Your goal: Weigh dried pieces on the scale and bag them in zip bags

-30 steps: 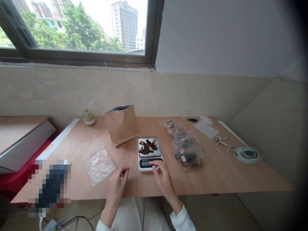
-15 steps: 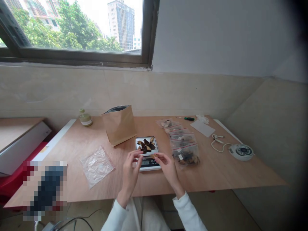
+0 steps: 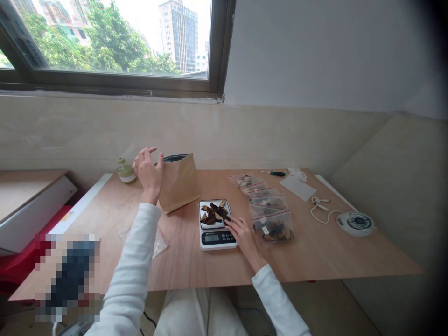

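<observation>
A person's left hand [image 3: 149,168], fingers spread and gripping nothing, reaches the open mouth of the single upright brown kraft-paper pouch [image 3: 178,181], which stands at the back of the pale wooden table [image 3: 315,252] just behind the one white digital kitchen scale [image 3: 216,225]. The right hand [image 3: 241,233], loosely open, rests fingertips at the scale's right edge, beside the dark dried pieces [image 3: 213,213] heaped on its platform for weighing. To the right lies a row of about five clear red-striped zip bags [image 3: 269,210], filled; one empty clear plastic bag [image 3: 159,241] lies flat under the left sleeve.
</observation>
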The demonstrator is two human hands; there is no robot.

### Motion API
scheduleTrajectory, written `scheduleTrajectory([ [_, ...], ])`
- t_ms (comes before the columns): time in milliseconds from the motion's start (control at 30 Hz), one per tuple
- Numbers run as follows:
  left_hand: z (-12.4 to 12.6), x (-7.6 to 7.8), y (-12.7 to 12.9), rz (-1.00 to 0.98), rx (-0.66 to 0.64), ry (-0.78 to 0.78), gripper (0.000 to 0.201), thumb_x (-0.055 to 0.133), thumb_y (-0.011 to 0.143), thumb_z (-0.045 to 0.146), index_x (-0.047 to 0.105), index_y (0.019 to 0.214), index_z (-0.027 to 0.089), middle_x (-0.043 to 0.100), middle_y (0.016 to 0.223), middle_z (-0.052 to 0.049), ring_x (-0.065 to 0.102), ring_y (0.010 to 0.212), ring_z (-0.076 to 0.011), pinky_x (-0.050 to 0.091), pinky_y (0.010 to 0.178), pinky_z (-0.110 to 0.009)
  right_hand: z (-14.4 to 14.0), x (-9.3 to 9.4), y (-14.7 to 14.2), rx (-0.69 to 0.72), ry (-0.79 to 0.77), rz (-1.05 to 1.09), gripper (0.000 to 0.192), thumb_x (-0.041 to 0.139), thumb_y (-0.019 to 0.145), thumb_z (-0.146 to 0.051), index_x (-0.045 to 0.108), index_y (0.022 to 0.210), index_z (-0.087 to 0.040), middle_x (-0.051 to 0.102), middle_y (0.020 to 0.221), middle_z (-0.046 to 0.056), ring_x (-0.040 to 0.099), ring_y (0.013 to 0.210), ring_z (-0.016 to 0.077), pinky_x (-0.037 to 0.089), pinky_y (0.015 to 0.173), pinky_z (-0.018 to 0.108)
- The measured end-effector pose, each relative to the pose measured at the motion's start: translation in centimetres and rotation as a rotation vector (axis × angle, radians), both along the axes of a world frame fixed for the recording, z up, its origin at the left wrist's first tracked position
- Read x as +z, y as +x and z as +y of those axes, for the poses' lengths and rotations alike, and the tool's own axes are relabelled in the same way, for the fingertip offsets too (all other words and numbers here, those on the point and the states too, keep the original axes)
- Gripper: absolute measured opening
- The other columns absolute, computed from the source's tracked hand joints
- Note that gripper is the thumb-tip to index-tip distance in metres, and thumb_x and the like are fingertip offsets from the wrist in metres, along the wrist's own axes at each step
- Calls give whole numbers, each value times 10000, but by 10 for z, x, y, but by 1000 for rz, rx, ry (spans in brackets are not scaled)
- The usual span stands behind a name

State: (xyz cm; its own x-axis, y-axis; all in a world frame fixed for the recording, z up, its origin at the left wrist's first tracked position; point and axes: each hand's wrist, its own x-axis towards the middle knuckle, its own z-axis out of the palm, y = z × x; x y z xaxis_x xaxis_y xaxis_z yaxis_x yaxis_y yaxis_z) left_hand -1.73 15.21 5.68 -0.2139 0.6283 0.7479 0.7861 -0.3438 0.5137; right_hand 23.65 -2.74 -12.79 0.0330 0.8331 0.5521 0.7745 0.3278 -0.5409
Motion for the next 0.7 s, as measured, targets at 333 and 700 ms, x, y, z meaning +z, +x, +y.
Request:
scheduleTrajectory([
  [333, -32, -19, -13, -91, -228, -234, 272, 508, 844, 348, 608, 1045, 194, 681, 1007, -88, 645, 900, -209, 481, 794, -320, -1, 90, -14, 56, 84, 186, 282, 398, 961, -247, 651, 1085, -235, 636, 1100, 74, 563, 1075, 198, 439, 960, 384],
  [700, -131, -32, -16, 34, -493, -398, 171, 554, 821, 345, 673, 827, 222, 715, 775, -11, 663, 669, -161, 497, 628, -260, 59, 153, -78, 649, -249, -131, 274, 468, 875, -122, 712, 954, -219, 721, 976, 26, 644, 957, 179, 485, 857, 284],
])
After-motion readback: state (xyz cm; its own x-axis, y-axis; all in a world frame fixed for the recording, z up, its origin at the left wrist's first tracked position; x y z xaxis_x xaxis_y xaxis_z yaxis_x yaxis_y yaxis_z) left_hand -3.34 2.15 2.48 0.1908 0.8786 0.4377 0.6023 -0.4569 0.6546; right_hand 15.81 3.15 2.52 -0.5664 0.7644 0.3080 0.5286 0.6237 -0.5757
